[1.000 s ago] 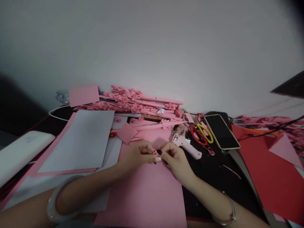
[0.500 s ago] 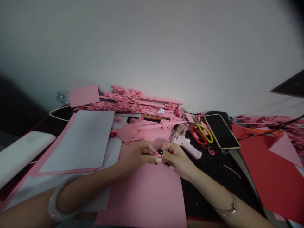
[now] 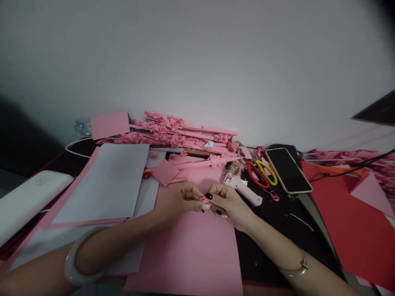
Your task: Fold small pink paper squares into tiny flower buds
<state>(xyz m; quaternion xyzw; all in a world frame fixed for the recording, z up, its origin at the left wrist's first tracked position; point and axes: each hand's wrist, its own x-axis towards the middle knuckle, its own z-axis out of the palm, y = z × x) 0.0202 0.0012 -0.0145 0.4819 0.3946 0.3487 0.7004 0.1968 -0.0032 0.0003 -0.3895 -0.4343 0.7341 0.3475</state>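
Note:
Between my fingertips is a small pink paper flower (image 3: pixel 203 200), partly covered by them. My left hand (image 3: pixel 182 201) pinches it from the left, thumb in front. From the other side my right hand (image 3: pixel 228 205) grips it with thumb and fingers, touching its right edge. Both hands hover over a large pink paper sheet (image 3: pixel 191 255). Just behind them lie pink paper squares (image 3: pixel 166 172) and a pink glue gun (image 3: pixel 243 189).
Pink paper flower stems (image 3: pixel 173 131) are heaped along the wall. Scissors (image 3: pixel 259 172) with red and yellow handles lie beside a phone (image 3: pixel 288 170). Red paper (image 3: pixel 354 222) covers the right side. White sheets (image 3: pixel 101 185) and a white power bank (image 3: pixel 33 201) are at left.
Hardly anything differs. My fingers shift very slightly around the paper flower, and the view moves a touch.

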